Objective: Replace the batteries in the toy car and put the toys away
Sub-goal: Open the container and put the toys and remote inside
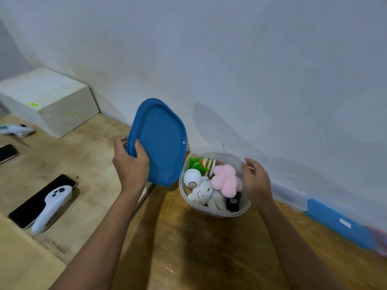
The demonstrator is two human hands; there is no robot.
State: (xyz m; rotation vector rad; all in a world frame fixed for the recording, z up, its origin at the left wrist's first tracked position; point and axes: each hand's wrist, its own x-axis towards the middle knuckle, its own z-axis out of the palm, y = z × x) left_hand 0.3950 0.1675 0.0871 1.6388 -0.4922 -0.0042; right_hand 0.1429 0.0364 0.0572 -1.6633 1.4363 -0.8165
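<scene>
A clear plastic container [240,212] stands on the wooden table near the wall. It holds several toys: a pink plush [226,181], a white plush figure [204,194], a white ball-shaped toy [191,177], a green toy [195,163], a striped toy [209,165] and a black remote with a thin antenna [233,203]. My left hand [130,166] grips the edge of the blue lid [162,143], which is lifted and tilted just left of the container. My right hand [255,181] touches the container's right rim with relaxed fingers.
A white box [48,99] sits at the back left against the wall. Two phones [27,206] [7,152] lie on the table at left, with white handheld controllers [52,206] [16,129] near them. A blue-lidded clear box [339,222] stands along the wall at right.
</scene>
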